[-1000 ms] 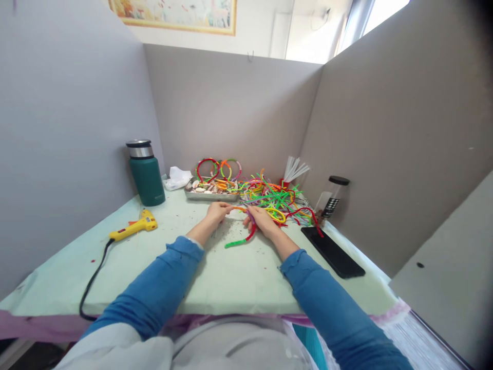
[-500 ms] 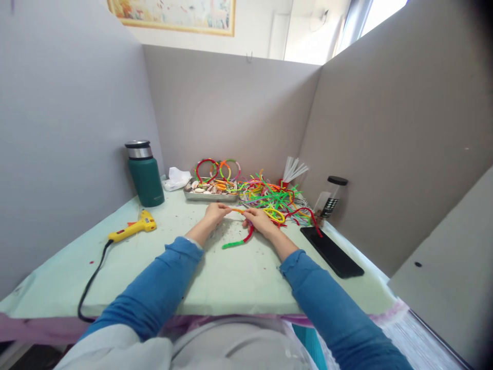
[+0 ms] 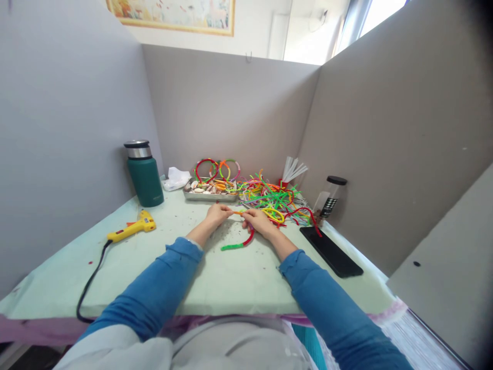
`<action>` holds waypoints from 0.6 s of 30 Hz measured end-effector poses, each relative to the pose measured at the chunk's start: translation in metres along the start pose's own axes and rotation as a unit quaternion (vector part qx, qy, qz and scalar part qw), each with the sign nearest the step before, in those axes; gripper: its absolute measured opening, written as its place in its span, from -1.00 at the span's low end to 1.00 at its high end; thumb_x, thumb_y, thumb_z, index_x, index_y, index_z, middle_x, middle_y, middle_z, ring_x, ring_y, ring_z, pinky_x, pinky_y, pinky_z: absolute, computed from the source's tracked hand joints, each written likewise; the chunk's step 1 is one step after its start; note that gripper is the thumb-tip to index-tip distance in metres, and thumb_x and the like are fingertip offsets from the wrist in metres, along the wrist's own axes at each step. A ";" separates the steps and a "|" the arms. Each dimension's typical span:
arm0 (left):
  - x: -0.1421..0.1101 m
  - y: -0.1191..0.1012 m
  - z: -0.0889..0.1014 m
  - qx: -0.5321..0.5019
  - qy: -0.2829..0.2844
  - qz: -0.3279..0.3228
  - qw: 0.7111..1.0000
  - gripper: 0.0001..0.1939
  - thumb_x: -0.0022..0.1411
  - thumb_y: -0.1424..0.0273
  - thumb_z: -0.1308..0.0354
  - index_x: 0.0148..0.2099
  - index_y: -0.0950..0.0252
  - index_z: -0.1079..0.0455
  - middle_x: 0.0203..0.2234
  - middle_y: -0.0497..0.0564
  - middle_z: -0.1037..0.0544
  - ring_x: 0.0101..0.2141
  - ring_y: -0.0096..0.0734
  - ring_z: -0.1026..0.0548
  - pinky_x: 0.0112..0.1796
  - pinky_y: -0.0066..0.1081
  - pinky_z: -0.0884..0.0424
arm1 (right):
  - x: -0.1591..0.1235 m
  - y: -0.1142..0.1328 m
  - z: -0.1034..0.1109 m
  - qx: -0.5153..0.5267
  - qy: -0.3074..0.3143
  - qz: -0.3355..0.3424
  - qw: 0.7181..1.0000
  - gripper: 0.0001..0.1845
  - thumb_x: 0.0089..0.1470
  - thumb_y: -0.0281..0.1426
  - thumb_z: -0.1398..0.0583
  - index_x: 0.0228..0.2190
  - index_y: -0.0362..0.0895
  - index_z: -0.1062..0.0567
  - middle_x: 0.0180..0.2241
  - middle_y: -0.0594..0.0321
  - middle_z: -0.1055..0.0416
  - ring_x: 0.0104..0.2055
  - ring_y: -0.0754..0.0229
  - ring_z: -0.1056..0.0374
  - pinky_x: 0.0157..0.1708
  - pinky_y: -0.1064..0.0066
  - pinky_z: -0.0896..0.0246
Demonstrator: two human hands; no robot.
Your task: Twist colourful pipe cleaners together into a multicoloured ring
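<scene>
Between my fingertips stretches a band wrapped in coloured pipe cleaner, orange at the top. Its red and green end, the wrapped band (image 3: 233, 246), curves out below my right hand and lies just over the table. My left hand (image 3: 217, 213) pinches the orange end with closed fingers. Closed around the orange part and the bend is my right hand (image 3: 257, 222), which hides the middle of the band. Right behind my right hand lies a loose yellow pipe cleaner coil (image 3: 275, 213).
Behind my hands stand a metal tray (image 3: 210, 197) of shells with wrapped hoops (image 3: 207, 169) and a pipe cleaner heap (image 3: 269, 192). At left are a yellow glue gun (image 3: 133, 228) and green bottle (image 3: 144, 180); at right, a black phone (image 3: 331, 252) and clear bottle (image 3: 333, 198).
My left hand has shifted very slightly right, nearer my right hand. Both hands keep their hold on the wrapped band, and the rest is unchanged.
</scene>
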State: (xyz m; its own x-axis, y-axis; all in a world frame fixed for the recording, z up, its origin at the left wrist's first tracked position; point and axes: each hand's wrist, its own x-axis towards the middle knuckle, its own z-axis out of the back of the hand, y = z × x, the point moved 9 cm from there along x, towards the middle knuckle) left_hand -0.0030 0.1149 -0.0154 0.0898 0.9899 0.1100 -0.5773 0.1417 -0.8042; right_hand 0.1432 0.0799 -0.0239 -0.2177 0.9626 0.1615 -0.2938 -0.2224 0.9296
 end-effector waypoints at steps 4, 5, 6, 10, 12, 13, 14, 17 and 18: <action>-0.001 -0.002 -0.004 -0.001 0.016 -0.017 1.000 -0.68 -0.02 0.18 -0.13 -0.35 0.35 -0.45 -0.74 -0.13 -0.27 -0.78 -0.64 -0.14 -0.71 -0.54 -0.03 | 0.000 0.000 0.000 0.021 0.001 0.010 1.000 -0.85 0.03 -0.34 -0.06 -0.41 -0.17 -0.34 -0.62 0.32 -0.39 -0.72 0.40 -0.19 -0.72 0.59 -0.07; -0.002 -0.003 -0.004 -0.002 0.018 -0.021 1.000 -0.67 -0.02 0.18 -0.12 -0.35 0.36 -0.45 -0.74 -0.13 -0.27 -0.78 -0.63 -0.15 -0.71 -0.55 -0.03 | 0.000 0.000 0.000 0.024 0.002 0.012 1.000 -0.86 0.03 -0.35 -0.06 -0.42 -0.18 -0.33 -0.63 0.32 -0.38 -0.72 0.40 -0.19 -0.72 0.60 -0.07; -0.002 -0.004 -0.004 -0.004 0.021 -0.025 0.999 -0.67 -0.02 0.18 -0.12 -0.35 0.37 -0.44 -0.75 -0.13 -0.26 -0.78 -0.63 -0.15 -0.71 -0.55 -0.02 | 0.001 0.000 0.000 0.027 0.002 0.012 1.000 -0.86 0.03 -0.36 -0.06 -0.42 -0.18 -0.33 -0.63 0.33 -0.38 -0.72 0.41 -0.19 -0.72 0.60 -0.06; -0.004 -0.006 -0.006 -0.013 0.033 -0.034 0.999 -0.68 -0.01 0.20 -0.12 -0.34 0.38 -0.44 -0.77 -0.14 -0.24 -0.78 -0.63 -0.15 -0.71 -0.56 -0.03 | 0.001 0.000 0.002 0.031 -0.011 0.007 0.999 -0.88 0.03 -0.39 -0.05 -0.41 -0.18 -0.34 -0.63 0.34 -0.38 -0.74 0.42 -0.18 -0.74 0.61 -0.05; -0.004 -0.008 -0.006 -0.011 0.031 -0.038 0.999 -0.69 0.00 0.22 -0.12 -0.32 0.38 -0.45 -0.75 -0.13 -0.26 -0.77 -0.64 -0.14 -0.70 -0.55 -0.02 | 0.001 0.000 0.003 0.034 -0.019 -0.001 0.999 -0.89 0.03 -0.41 -0.04 -0.41 -0.18 -0.34 -0.64 0.35 -0.38 -0.75 0.42 -0.17 -0.76 0.61 -0.02; -0.004 -0.009 -0.005 -0.008 0.027 -0.038 0.999 -0.70 0.00 0.23 -0.12 -0.32 0.37 -0.45 -0.74 -0.12 -0.27 -0.77 -0.64 -0.14 -0.70 -0.55 -0.02 | 0.000 0.001 0.003 0.036 -0.022 -0.003 0.999 -0.90 0.03 -0.42 -0.04 -0.42 -0.18 -0.34 -0.64 0.35 -0.38 -0.75 0.42 -0.16 -0.76 0.61 -0.02; -0.004 -0.009 -0.004 -0.004 0.022 -0.037 0.999 -0.70 0.00 0.24 -0.12 -0.32 0.36 -0.46 -0.73 -0.12 -0.29 -0.77 -0.64 -0.13 -0.70 -0.54 -0.02 | 0.000 0.001 0.003 0.038 -0.022 -0.004 0.999 -0.90 0.03 -0.42 -0.04 -0.42 -0.18 -0.34 -0.65 0.35 -0.38 -0.75 0.42 -0.16 -0.76 0.61 -0.02; -0.005 -0.009 -0.001 0.013 0.011 -0.019 1.000 -0.72 -0.01 0.26 -0.13 -0.33 0.36 -0.48 -0.73 -0.11 -0.29 -0.75 -0.63 -0.12 -0.68 -0.53 -0.03 | -0.001 0.003 0.001 0.039 -0.011 -0.002 0.999 -0.90 0.03 -0.42 -0.05 -0.44 -0.18 -0.34 -0.66 0.35 -0.38 -0.75 0.42 -0.16 -0.76 0.61 -0.03; -0.005 -0.009 0.000 0.019 0.010 -0.013 1.000 -0.73 -0.02 0.26 -0.13 -0.33 0.36 -0.48 -0.74 -0.11 -0.29 -0.74 -0.63 -0.13 -0.67 -0.53 -0.04 | -0.001 0.003 0.000 0.038 -0.007 -0.001 0.999 -0.90 0.03 -0.42 -0.06 -0.45 -0.18 -0.34 -0.66 0.34 -0.38 -0.75 0.42 -0.16 -0.75 0.61 -0.03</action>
State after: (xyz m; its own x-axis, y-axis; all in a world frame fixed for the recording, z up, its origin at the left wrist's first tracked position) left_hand 0.0014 0.1084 -0.0088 0.1208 0.9855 0.1194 -0.6048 0.1684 -0.7784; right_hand 0.1429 0.0785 -0.0213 -0.2032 0.9652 0.1643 -0.2226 -0.2090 0.9522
